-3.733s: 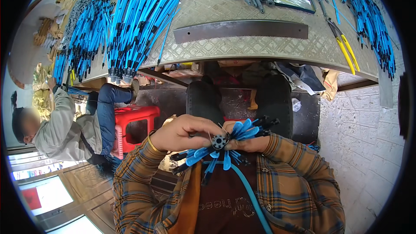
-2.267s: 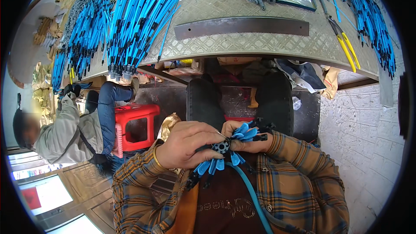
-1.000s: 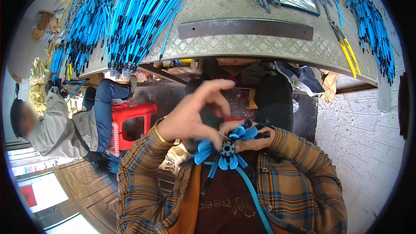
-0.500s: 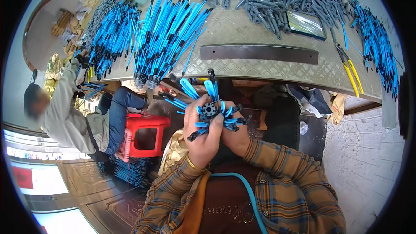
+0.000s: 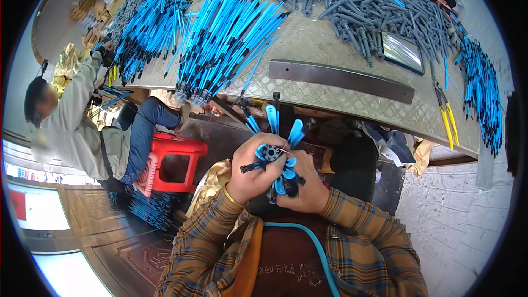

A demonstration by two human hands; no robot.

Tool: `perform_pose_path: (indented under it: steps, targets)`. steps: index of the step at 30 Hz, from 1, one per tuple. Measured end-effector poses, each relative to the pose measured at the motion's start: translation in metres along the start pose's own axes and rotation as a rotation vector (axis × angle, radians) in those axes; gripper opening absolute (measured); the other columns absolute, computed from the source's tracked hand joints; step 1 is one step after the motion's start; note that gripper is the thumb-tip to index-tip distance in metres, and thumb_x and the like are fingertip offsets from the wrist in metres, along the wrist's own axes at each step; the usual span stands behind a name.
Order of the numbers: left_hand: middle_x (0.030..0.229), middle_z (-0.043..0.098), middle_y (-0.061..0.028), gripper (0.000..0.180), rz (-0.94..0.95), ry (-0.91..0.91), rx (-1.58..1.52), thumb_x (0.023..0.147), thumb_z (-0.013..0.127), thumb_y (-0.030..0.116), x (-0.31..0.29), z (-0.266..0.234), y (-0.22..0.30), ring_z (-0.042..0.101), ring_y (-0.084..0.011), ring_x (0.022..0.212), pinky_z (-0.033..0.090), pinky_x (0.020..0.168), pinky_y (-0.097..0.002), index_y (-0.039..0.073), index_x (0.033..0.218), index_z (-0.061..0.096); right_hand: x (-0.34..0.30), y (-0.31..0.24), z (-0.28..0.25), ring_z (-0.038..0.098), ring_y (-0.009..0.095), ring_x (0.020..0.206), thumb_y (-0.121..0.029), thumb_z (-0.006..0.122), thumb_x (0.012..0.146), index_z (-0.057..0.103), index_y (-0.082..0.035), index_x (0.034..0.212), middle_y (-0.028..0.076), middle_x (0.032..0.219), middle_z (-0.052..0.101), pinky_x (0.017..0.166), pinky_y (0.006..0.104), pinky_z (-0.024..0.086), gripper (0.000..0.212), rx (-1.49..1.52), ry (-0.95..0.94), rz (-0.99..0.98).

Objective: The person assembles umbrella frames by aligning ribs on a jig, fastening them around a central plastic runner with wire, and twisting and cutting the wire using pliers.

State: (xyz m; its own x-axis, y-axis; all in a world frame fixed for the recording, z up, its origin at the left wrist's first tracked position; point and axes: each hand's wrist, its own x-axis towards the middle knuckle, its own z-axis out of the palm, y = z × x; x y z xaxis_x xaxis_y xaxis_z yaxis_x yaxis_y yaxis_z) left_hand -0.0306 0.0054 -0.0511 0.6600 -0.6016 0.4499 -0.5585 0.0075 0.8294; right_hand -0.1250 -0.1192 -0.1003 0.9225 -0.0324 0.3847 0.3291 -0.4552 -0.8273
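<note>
Below the table's front edge, in front of my chest, I hold a round grey slotted hub [image 5: 271, 153] with blue, black-tipped ribs [image 5: 272, 118] spread around it, like part of an umbrella frame. My left hand [image 5: 253, 169] wraps the hub from the left, its thumb pressed across near the slotted face. Close against it on the right, my right hand [image 5: 309, 184] has its fingers closed among the ribs. A thin strand lies by the left thumb at the hub; its ends are hard to follow. The underside of the hub is hidden by my hands.
On the table [image 5: 330, 60] lie bundles of blue ribs [image 5: 225, 38], a heap of grey tubular parts [image 5: 352, 11], a metal bar [image 5: 341, 80], a framed glass rectangle [image 5: 402, 51] and yellow-handled pliers [image 5: 448, 118]. At left, another person [image 5: 82, 137] sits near a red stool [image 5: 176, 159].
The hub and its ribs have turned in my hands, so the ribs point differently. My right hand sits lower beside the hub. The view has shifted, and the table's things appear farther right.
</note>
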Motion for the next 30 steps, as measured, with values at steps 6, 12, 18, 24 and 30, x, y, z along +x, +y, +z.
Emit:
perform_pose_path:
  steps: [6,12,18,24,30]
  targets:
    - [0.078,0.058,-0.0107,0.021,0.009,-0.1,0.041,0.068,0.066,0.002,0.006,-0.002,-0.003,0.06,-0.0258,0.072,0.047,0.065,-0.0323,0.003,0.085,0.055,-0.004,0.003,-0.011,0.047,0.034,0.102,-0.032,0.072,0.064,0.039,-0.001,0.125,0.017,0.108,0.05,0.087,0.0434,0.035,0.076,-0.035,-0.15,-0.067]
    - [0.08,0.058,-0.0119,0.023,0.017,-0.164,0.013,0.064,0.067,0.002,0.002,-0.004,-0.005,0.059,-0.0282,0.072,0.047,0.066,-0.0336,0.002,0.083,0.053,0.014,0.001,-0.062,0.056,0.03,0.085,-0.02,0.065,0.071,0.043,-0.003,0.124,0.013,0.092,0.058,0.074,0.0376,0.044,0.06,0.022,-0.225,-0.177]
    - [0.08,0.058,-0.0125,0.027,0.013,-0.263,0.006,0.063,0.068,0.002,0.006,-0.002,-0.005,0.059,-0.0297,0.073,0.047,0.066,-0.0341,0.002,0.085,0.052,0.033,-0.012,-0.078,0.059,0.025,0.063,-0.01,0.059,0.076,0.053,-0.005,0.113,0.004,0.075,0.059,0.055,0.0339,0.046,0.038,-0.366,-0.314,-0.316]
    - [0.081,0.058,-0.0132,0.028,0.062,-0.376,0.055,0.063,0.068,0.002,0.007,0.0,0.005,0.059,-0.0303,0.074,0.047,0.066,-0.0339,0.002,0.087,0.052,0.026,-0.007,-0.064,0.056,0.027,0.055,-0.014,0.058,0.082,0.057,-0.005,0.089,0.007,0.063,0.053,0.048,0.034,0.043,0.011,-0.285,-0.102,-0.296]
    - [0.079,0.061,-0.0113,0.024,0.024,-0.413,0.109,0.068,0.067,0.0,0.01,0.018,0.009,0.063,-0.0263,0.071,0.048,0.063,-0.0305,0.002,0.085,0.051,0.006,-0.019,-0.077,0.055,0.026,0.055,-0.012,0.054,0.085,0.055,-0.005,0.08,0.009,0.064,0.054,0.053,0.034,0.044,0.009,0.186,0.035,0.219]
